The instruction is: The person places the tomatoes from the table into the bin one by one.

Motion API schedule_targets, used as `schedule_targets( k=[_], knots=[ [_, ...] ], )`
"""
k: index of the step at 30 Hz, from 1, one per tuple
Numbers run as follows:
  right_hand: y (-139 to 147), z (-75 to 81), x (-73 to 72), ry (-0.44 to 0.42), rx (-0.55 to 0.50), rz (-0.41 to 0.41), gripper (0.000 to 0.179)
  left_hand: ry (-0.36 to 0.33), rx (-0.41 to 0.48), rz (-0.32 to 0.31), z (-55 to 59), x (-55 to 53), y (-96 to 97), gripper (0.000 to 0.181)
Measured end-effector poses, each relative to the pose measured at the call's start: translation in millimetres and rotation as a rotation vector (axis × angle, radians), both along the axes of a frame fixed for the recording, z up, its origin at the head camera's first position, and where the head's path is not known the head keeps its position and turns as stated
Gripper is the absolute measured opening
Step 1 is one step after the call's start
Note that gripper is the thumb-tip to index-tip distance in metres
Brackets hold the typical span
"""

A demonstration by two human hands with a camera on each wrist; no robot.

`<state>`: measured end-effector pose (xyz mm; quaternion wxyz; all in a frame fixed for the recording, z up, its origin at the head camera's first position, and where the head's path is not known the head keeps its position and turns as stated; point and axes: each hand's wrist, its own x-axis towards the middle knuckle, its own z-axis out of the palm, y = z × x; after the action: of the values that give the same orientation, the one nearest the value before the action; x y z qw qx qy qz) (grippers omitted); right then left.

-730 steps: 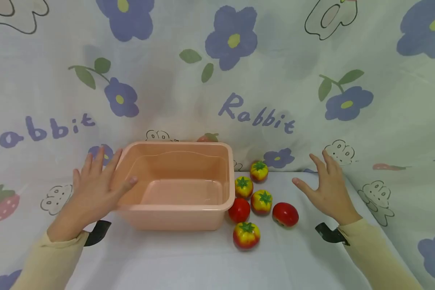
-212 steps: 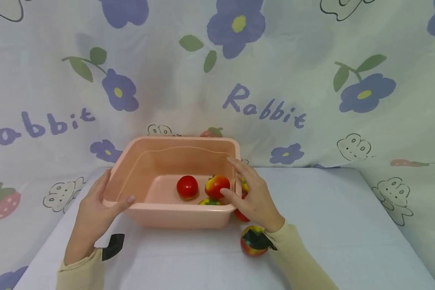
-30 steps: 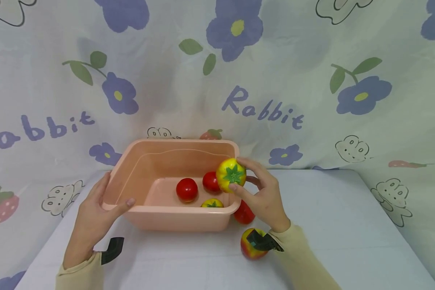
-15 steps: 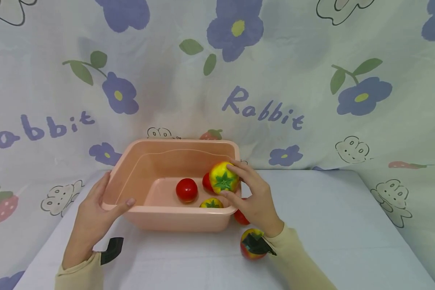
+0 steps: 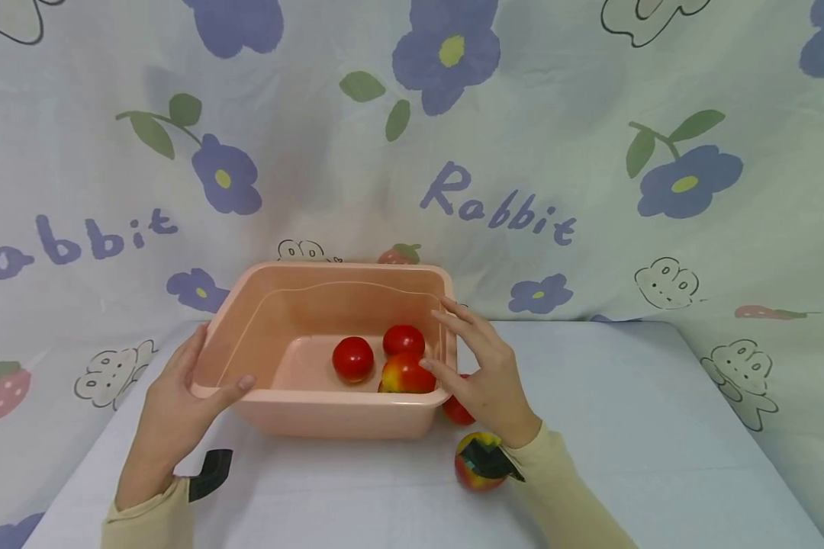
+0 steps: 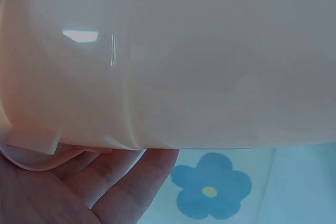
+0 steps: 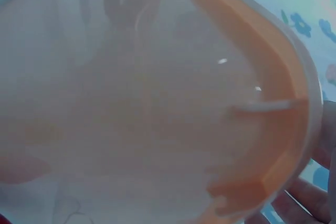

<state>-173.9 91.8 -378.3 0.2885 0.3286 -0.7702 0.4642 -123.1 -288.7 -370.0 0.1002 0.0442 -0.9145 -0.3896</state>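
Observation:
My left hand (image 5: 172, 419) grips the left rim of a peach plastic basin (image 5: 329, 412), its thumb over the front corner. In the left wrist view, curled fingers (image 6: 131, 187) lie under the basin's rim. My right hand (image 5: 487, 374) hovers over the right rim with fingers spread and holds nothing. Inside the basin sit a red toy tomato (image 5: 353, 359), a second red one behind, and a yellow-red toy tomato (image 5: 407, 374) near the front right, partly covering another. The right wrist view shows mostly the basin's blurred outer wall (image 7: 131, 103).
On the white tablecloth (image 5: 625, 427), a red toy tomato (image 5: 458, 411) lies against the basin's right side, partly behind my hand. A yellow-red toy tomato (image 5: 472, 473) stands nearer, partly hidden by my right wrist's black strap. A patterned curtain (image 5: 343, 168) hangs behind.
My right hand carried the yellow-red toy tomato left over the rim and let go; it now lies in the basin. Much earlier the basin was empty. The left hand keeps its grip.

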Motion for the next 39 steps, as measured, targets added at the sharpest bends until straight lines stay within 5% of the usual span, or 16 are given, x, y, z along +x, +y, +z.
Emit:
schedule_targets(
  k=[20, 39],
  knots=[
    [26.8, 1.1, 0.6, -0.080, -0.019, -0.054, 0.052, 0.010, 0.030, -0.008, -0.7, -1.2, 0.5, 0.106],
    [52.8, -35.3, 44.6, -0.333, 0.072, -0.097, 0.049, 0.023, 0.032, -0.022, 0.6, -2.9, -2.3, 0.104]
  ],
)
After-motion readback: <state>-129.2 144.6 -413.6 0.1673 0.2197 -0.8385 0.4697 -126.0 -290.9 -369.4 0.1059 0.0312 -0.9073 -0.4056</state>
